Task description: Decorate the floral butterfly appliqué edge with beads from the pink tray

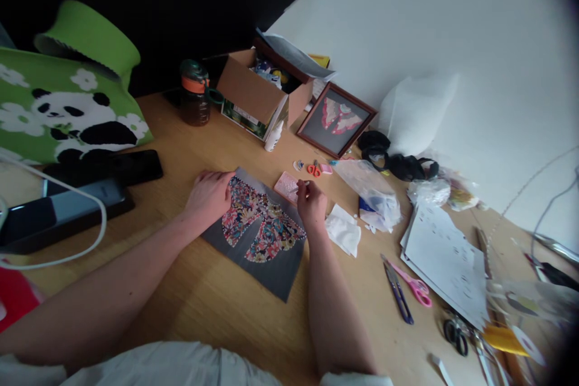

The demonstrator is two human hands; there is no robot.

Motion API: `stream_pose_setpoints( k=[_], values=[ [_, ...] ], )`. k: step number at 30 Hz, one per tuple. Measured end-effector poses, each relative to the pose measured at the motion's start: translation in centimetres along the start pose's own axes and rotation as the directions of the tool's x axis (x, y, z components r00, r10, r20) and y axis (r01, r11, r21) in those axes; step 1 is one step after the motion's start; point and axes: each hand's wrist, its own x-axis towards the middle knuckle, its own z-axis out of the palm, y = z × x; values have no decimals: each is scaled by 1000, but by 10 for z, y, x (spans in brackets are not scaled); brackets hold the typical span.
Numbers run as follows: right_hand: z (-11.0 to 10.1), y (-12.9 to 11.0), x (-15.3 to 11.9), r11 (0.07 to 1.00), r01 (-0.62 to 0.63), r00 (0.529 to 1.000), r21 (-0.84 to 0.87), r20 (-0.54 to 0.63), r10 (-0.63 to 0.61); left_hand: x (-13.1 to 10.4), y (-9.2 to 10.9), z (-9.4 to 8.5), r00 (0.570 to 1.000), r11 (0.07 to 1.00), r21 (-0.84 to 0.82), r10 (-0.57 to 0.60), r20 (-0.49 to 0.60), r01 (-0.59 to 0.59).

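Observation:
A grey fabric sheet (275,280) lies tilted on the desk, bearing a floral butterfly shape (266,226) edged with small pale dots. My left hand (211,194) rests at the sheet's upper left edge, fingers curled against the fabric; their tips are partly hidden. Just past the sheet's right side, my right hand (312,202) pinches a thin, light, pen-like tool (306,183), mostly covered by the fingers. Its tip is over or beside a small pink tray (284,184), whose contents are too small to make out. A crumpled white tissue (344,229) lies right of that hand.
Beyond the tray are orange-handled scissors (313,169), a white bottle (274,136), a framed butterfly (337,120) and a cardboard box (253,87). Thread snips (398,292), pink scissors (414,283) and papers (446,259) lie right. Phones (108,169) and a drink bottle (195,96) stand left.

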Motion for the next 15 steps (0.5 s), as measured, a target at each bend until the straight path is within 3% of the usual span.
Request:
stream_pose_setpoints(
  k=[10,15],
  values=[
    [-13,-15,3,990,-96,995,101,-26,99,0,1,-1,1000,1000,0,-1,-4,1],
    [-20,-32,5,948,-122,992,293,40,116,0,2,-3,1000,1000,-15,-20,10,20]
  ],
)
